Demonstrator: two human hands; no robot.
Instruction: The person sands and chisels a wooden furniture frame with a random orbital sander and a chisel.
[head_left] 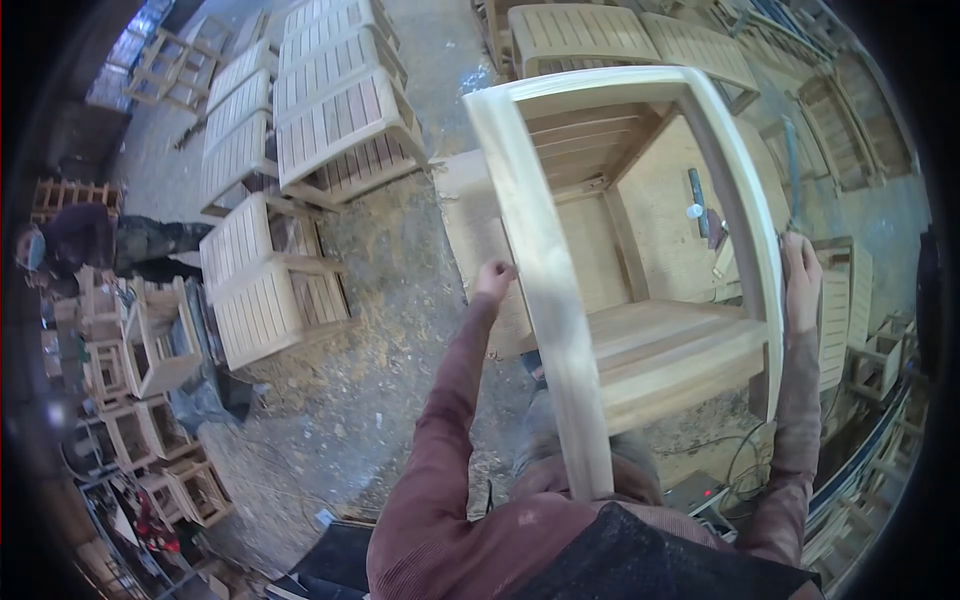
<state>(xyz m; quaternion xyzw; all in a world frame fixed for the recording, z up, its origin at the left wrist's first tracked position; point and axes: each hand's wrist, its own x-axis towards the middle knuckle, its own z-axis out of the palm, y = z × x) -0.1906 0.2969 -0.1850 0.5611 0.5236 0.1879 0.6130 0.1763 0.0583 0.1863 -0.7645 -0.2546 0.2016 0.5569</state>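
**Bare wooden chair frame, lifted and tipped**

You hold a pale, unfinished wooden chair frame (640, 300) up in front of you, tipped so its slatted seat (665, 350) sits below and between your hands. Its long rail (550, 270) runs just right of your left hand (494, 280), which grips its edge, and reaches down toward your chest. The opposite rail (745, 200) passes through your right hand (800, 275), which is closed around it. A curved top bar (600, 85) joins both rails above your hands.

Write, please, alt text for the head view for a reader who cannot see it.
A person holds a pale wooden chair frame up, left hand and right hand gripping opposite sides. Slatted chairs stand in rows on the sawdust floor; another person stands far left.
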